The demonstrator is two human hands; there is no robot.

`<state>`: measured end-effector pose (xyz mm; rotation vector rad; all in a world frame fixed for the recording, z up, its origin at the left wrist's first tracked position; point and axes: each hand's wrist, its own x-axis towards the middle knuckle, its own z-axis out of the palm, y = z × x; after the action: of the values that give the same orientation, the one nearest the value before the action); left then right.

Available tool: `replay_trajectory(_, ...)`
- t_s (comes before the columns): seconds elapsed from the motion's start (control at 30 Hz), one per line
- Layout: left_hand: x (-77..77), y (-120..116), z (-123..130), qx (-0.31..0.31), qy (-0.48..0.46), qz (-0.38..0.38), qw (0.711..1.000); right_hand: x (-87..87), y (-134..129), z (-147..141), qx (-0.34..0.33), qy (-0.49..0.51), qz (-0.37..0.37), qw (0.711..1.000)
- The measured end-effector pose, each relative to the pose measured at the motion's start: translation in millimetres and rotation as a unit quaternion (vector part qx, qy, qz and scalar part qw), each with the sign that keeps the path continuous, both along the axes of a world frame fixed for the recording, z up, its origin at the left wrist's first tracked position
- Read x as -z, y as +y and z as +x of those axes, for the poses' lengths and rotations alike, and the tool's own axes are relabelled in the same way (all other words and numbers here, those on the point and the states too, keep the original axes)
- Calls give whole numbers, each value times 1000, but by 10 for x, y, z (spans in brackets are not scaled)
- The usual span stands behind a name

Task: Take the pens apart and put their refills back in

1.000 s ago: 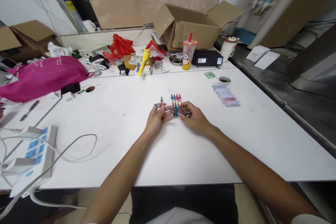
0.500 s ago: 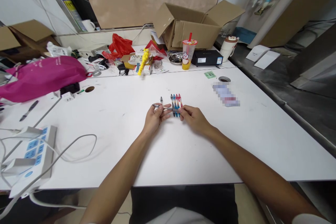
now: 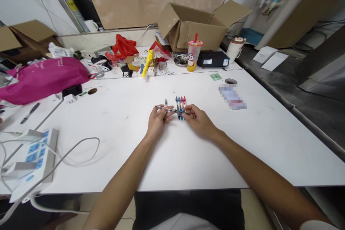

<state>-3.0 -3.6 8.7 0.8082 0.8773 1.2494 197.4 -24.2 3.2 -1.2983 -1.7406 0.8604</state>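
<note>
A slim pen (image 3: 172, 110) with a dark grip section is held level between both hands, just above the table. My left hand (image 3: 157, 121) pinches its left part between thumb and fingers, the other fingers stretched out beneath. At the pen's right end, the fingertips of my right hand (image 3: 198, 119) are closed on it; that end is partly hidden. Under and behind the held pen lie several pens side by side, among them a black pen (image 3: 176, 99), a blue pen (image 3: 179, 99) and red pens (image 3: 184, 99). A short clear pen piece (image 3: 166, 101) with a dark end lies behind my left fingers.
On the white table (image 3: 113, 158), a power strip (image 3: 48, 158) with cables stands at left. A magenta bag (image 3: 48, 77), a drink cup (image 3: 193, 55), a black box (image 3: 212, 59) and a cardboard box (image 3: 201, 34) line the back. A tape roll (image 3: 230, 81) lies at right.
My right hand has shifted slightly upward and to the right along with its end of the pen, and more of the pen's right part now shows. My left hand has barely moved.
</note>
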Motion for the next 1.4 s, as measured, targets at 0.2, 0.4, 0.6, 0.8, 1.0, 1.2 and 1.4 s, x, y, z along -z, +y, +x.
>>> replay_trajectory(0.2, -3, 1, -2, 13, 4, 5, 1000, -11, -6, 1, -3, -23, -12, 1000)
replay_trajectory(0.4, -27, -13, 1, 28, 11, 13, 999, 3, -12, -22, -3, -24, 2, 1000)
replay_trajectory(0.6, -26, -11, 8, 30, 14, 12, 999, 25, -24, -45, -8, -21, 2, 1000)
replay_trajectory(0.8, -26, -21, 16, 35, 20, 25, 999, 20, -39, -59, -15, -23, -2, 1000)
replay_trajectory(1.0, -29, -28, 23, 36, 31, 30, 998, 10, -48, -70, -24, -20, -11, 999)
replay_trajectory(1.2, -23, -29, 26, 41, 36, 37, 998, -10, -64, -85, -23, -14, 1, 1000)
replay_trajectory(1.4, -26, -41, 4, 48, 51, 59, 996, -31, -88, -90, -41, -2, -26, 999)
